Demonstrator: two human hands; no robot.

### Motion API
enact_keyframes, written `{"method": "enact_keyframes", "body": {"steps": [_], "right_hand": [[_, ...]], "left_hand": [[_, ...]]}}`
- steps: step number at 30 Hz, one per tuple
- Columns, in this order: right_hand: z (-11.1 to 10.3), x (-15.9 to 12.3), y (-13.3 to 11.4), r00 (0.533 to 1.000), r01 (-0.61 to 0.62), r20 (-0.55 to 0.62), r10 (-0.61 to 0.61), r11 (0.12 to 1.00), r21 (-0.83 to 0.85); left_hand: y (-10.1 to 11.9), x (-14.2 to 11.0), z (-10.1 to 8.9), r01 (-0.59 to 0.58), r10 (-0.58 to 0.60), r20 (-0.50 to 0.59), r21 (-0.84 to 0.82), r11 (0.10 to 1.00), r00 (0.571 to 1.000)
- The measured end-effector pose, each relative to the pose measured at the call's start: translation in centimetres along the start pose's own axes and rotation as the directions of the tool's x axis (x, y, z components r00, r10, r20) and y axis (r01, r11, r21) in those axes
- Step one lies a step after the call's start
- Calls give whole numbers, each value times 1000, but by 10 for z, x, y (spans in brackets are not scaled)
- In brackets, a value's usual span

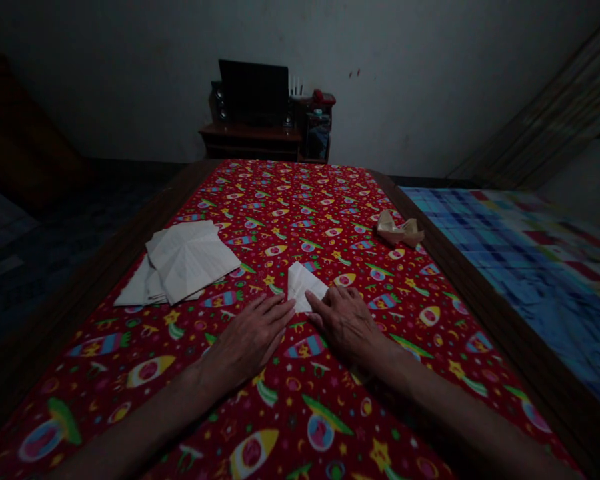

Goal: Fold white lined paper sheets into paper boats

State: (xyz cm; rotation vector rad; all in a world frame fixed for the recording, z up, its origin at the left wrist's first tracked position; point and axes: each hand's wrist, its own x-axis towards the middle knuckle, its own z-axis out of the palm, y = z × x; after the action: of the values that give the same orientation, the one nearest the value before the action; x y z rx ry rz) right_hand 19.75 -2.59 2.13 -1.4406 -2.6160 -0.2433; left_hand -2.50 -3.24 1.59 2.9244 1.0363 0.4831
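A small folded piece of white paper (300, 283) lies on the red patterned tablecloth (320, 427), with creases across it. My left hand (253, 333) rests flat at its left lower edge, fingers stretched out and fingertips touching the paper's side. My right hand (347, 323) is on the paper's right part, index finger pointing onto it and the other fingers curled. Part of the paper is hidden under the right hand. To the left lies a stack of creased paper sheets (193, 257). A folded brownish paper shape (399, 230) stands near the right edge.
Dark wooden borders (440, 267) run along both sides of the cloth. At the far wall stands a low brown cabinet (250, 137) with a black screen (254, 92) and a red telephone (323, 97). A blue checked cover (485, 247) spreads to the right.
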Motion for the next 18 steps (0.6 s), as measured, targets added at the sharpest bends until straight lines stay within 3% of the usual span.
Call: {"method": "enact_keyframes", "body": {"steps": [7,11,14,18], "right_hand": [[4,-6,-2,992,-77,-98,80,996,34],[9,-7,-2,963,151,-234,-130,986,72],[11,-9,-1,941,307,-201,-274,939,157],[10,-12,3,958,280,-122,-258,933,224]], "left_hand": [[-7,-6,8,-36,34,-13,-148,988,999],[-7,-6,8,-33,29,-29,-156,987,999],[-5,-4,6,-45,42,-24,-133,990,999],[-4,-3,5,-55,55,-2,-88,995,998]]}}
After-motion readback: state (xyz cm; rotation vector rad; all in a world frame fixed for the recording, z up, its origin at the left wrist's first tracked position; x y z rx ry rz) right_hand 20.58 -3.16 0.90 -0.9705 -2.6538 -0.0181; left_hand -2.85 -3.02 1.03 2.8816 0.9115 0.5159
